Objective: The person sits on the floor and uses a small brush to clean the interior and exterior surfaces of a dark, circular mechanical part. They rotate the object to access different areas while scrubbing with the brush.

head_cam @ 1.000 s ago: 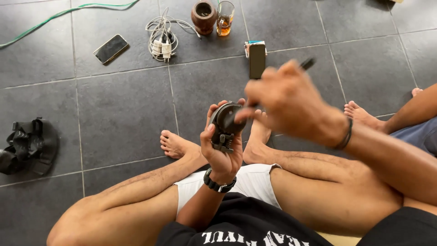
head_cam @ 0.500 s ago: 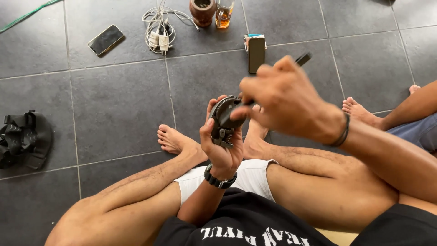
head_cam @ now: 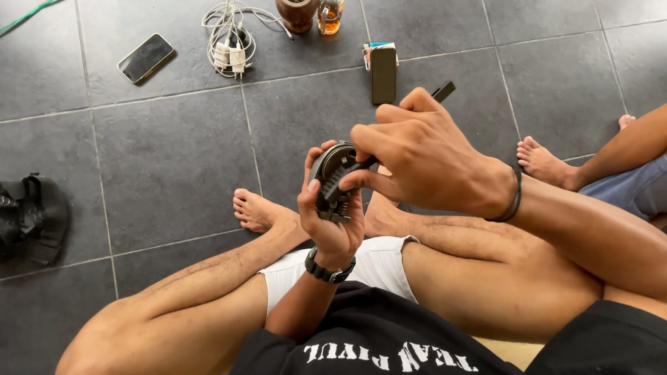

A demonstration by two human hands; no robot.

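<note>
We sit cross-legged on the dark grey tiled floor [head_cam: 174, 167], and our left hand [head_cam: 332, 222] is raised in front of us with its fingers curled tight around a round, dark grey ribbed mechanical part [head_cam: 332, 179], thumb on one side and fingertips on the other, so that its open face is turned up toward the head camera. Held that way, above our knees and not resting on anything, the part stays put and its inside is open to the tool. Our right hand [head_cam: 420, 156] comes over it from the right, clenched in a pinch around a slim black-handled tool [head_cam: 442, 91]; the handle end sticks out behind the knuckles, and the working end goes down into the part, though the tip itself is hidden by the fingers, so we cannot tell just where it touches. A dark band sits on the right wrist and a black watch [head_cam: 328, 267] on the left. Well apart from the hands, toward the top of the view, lie a black smartphone [head_cam: 145, 57], a tangle of white chargers and cables [head_cam: 231, 35], a brown pot-like vessel [head_cam: 297, 14] just beside a small glass bottle of amber liquid [head_cam: 330, 15], and a dark flat rectangular case [head_cam: 383, 74] resting on a small box. A black strapped sandal [head_cam: 31, 219] lies at the left edge, and another person's bare foot [head_cam: 545, 161] reaches in from the right.
</note>
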